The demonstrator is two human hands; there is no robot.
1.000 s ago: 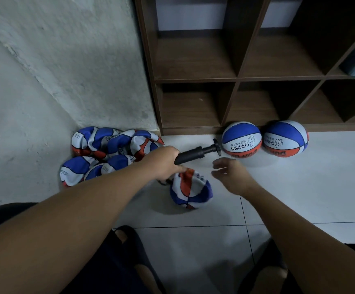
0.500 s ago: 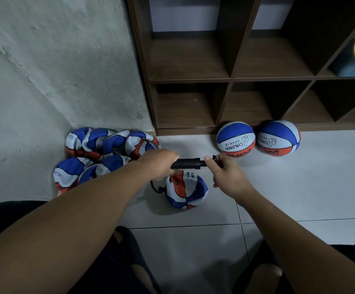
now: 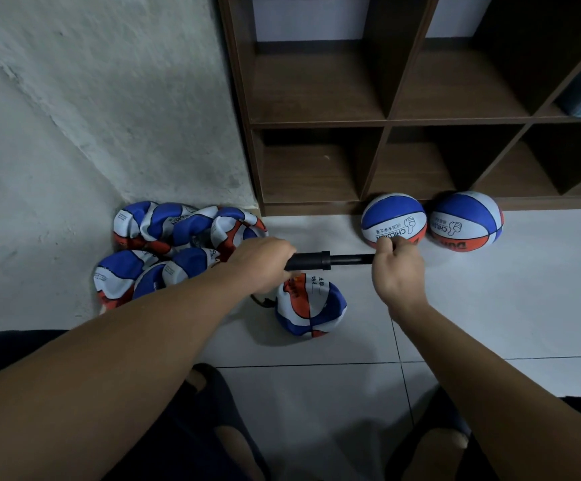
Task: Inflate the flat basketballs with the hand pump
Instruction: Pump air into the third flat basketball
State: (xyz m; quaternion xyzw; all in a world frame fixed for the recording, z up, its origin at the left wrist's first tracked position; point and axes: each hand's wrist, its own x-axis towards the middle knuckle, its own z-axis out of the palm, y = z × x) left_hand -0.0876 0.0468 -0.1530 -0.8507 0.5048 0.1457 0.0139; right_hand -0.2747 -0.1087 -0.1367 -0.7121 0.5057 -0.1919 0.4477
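Scene: A person crouches on a tiled floor before a dark wooden shelf unit, inflating children's basketballs in blue, white and orange.

Pump: A black hand pump lies level at centre frame, its thin rod drawn out to the right of the barrel.

Left hand: The left hand is curled round the barrel end of the pump, fingers closed on it.

Right hand: The right hand is fisted over the handle end, which is hidden inside the grip.

Ball in work: A crumpled flat basketball sits on the floor just below the pump, at centre frame. A short black hose loops from under the left hand toward the ball's left side; whether the needle is seated cannot be seen.

Waiting: A heap of flat balls fills the corner at centre left.

Done: Two round inflated balls rest side by side against the shelf base at centre right.

Risks: Nothing steadies the limp ball, so a hard stroke could tug the hose and pull the needle from the valve, wasting air. Pumping with the barrel held off-line may bend the rod. The right fist works close to the nearer round ball and could knock it rolling away.
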